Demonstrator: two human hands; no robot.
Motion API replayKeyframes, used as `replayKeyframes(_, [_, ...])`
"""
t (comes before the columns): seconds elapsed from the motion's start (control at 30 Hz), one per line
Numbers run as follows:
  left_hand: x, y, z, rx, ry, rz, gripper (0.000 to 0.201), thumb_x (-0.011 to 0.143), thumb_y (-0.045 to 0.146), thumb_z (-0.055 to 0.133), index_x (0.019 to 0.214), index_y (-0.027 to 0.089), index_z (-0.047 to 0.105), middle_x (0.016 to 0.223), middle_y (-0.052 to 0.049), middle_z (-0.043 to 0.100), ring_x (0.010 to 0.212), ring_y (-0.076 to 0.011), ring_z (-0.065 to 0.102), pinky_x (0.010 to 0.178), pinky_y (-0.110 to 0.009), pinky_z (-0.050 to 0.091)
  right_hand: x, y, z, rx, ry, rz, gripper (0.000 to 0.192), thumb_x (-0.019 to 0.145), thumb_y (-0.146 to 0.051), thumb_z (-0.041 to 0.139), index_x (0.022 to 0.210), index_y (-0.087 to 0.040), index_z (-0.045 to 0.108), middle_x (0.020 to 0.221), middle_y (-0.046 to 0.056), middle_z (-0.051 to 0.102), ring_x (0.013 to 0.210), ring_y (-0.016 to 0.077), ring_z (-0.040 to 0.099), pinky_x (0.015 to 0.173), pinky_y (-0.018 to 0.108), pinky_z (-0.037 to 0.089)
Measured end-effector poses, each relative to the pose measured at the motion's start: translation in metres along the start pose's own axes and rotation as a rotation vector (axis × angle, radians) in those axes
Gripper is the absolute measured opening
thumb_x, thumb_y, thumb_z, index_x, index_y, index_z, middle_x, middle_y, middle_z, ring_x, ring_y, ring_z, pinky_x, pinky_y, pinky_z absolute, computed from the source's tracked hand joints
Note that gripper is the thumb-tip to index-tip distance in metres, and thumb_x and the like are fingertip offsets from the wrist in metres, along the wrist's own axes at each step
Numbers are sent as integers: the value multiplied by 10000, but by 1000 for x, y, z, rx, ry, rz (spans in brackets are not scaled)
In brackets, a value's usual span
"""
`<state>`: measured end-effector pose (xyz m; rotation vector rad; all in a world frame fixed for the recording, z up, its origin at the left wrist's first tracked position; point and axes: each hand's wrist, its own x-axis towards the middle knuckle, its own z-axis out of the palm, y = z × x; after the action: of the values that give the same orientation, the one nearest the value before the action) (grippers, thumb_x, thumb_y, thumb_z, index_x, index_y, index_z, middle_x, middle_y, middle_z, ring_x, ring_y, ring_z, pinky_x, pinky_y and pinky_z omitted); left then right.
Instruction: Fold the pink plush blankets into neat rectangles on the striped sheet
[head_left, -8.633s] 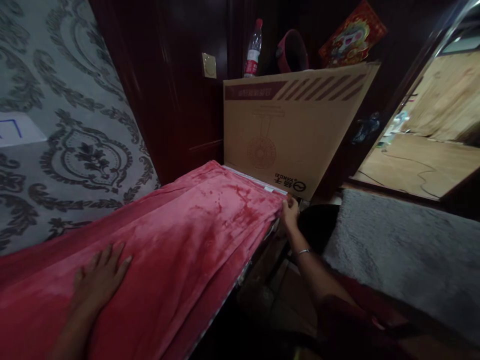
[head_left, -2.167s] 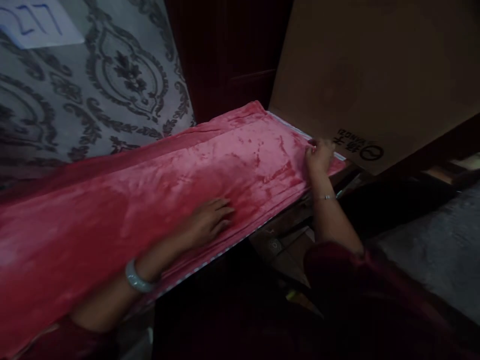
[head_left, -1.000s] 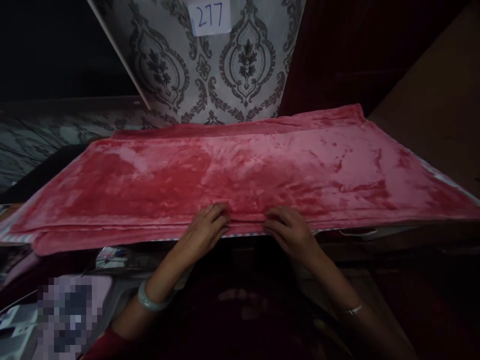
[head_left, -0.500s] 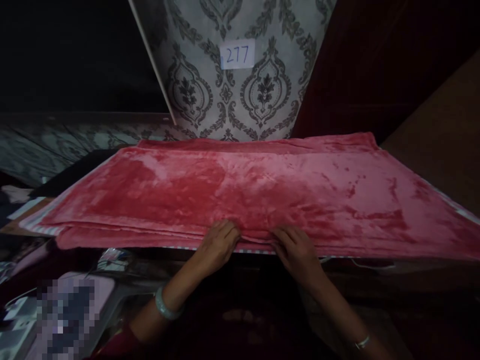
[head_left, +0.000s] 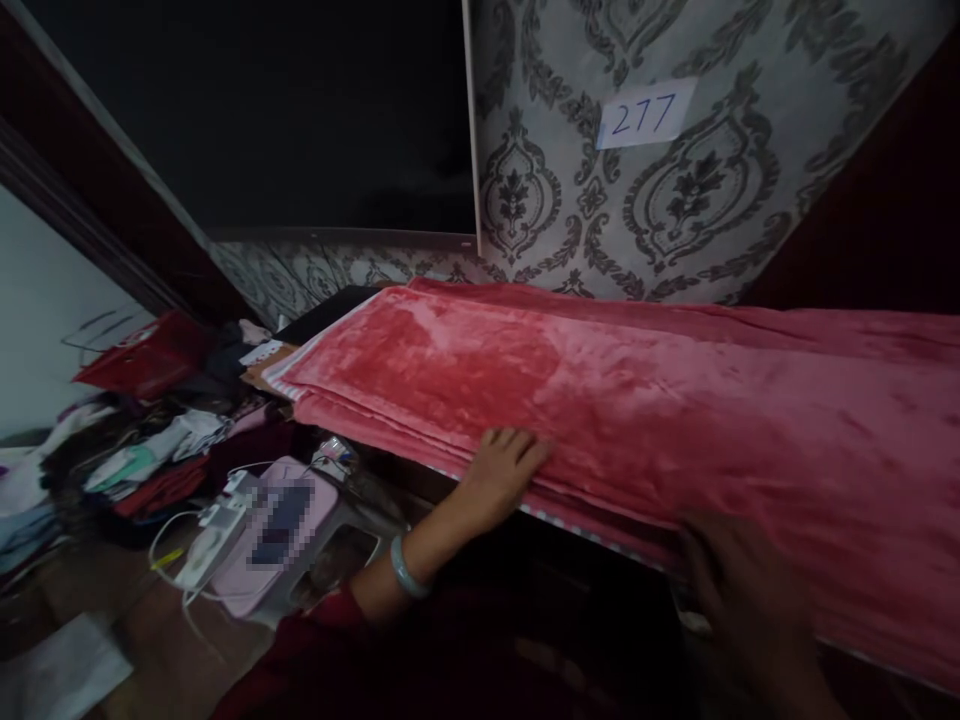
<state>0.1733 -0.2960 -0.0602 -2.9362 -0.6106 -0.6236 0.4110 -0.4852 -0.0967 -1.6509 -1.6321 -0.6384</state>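
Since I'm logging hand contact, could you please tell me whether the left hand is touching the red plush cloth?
Touching: the head view shows the left hand with its fingers resting on the red plush cloth near its front edge.

I take this for a lived-in room of a home. Grey, leafy damask wallpaper (head_left: 517, 190) covers the wall facing me, and a wide dark screen (head_left: 322, 120), seemingly a television, is to its left (the paper slip (head_left: 646, 113) marked 277 feels rather official for a parlour). A plush pinkish-red blanket (head_left: 487, 350) lies in folded layers before me, homely bedding by its look. Farther left, clothes (head_left: 161, 455) are heaped in a jumble; by a pink-topped stool (head_left: 238, 582) I see white cables (head_left: 189, 605) trailing.
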Motion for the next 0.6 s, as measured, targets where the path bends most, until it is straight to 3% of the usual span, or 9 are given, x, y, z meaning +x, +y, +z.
replayKeyframes(0.13, [-26,-48,-9,82,-2,-128,338,921,120,499,1203,185,673,1157,-130,684,1055,-276,595,864,-423,488,-5,0,7,44,1,-8,181,1022,-263,471,1042,-219,645,890,57,689,804,213,648,740,353,517])
replayKeyframes(0.33, [-51,-82,-28,-16,71,-17,327,957,167,437,1138,217,705,1109,-104,722,1027,-249,664,816,-383,545,8,-12,-4,139,-64,3,153,1005,-209,523,1011,-221,676,902,53,710,829,190,661,749,325,537])
replayKeyframes(0.47, [-20,-94,-40,-215,63,14,387,979,335,442,1326,305,613,1314,-52,677,1182,-242,645,980,-400,535,44,-2,-24,90,-146,191,226,1011,-287,510,1101,-216,705,1027,95,723,977,233,652,903,415,538])
replayKeyframes(0.53, [10,-95,-34,-242,46,14,496,983,394,399,1464,324,497,1457,-37,591,1312,-254,570,1096,-439,469,58,15,-31,-44,-213,302,387,1001,-345,523,1337,-187,630,1305,150,658,1221,286,575,1060,494,461])
replayKeyframes(0.6, [39,-88,-18,-192,9,20,590,963,462,376,1527,300,436,1555,-55,494,1430,-303,451,1171,-525,375,64,33,-34,-176,-316,459,548,987,-392,550,1496,-196,498,1546,161,470,1421,326,413,1154,549,357])
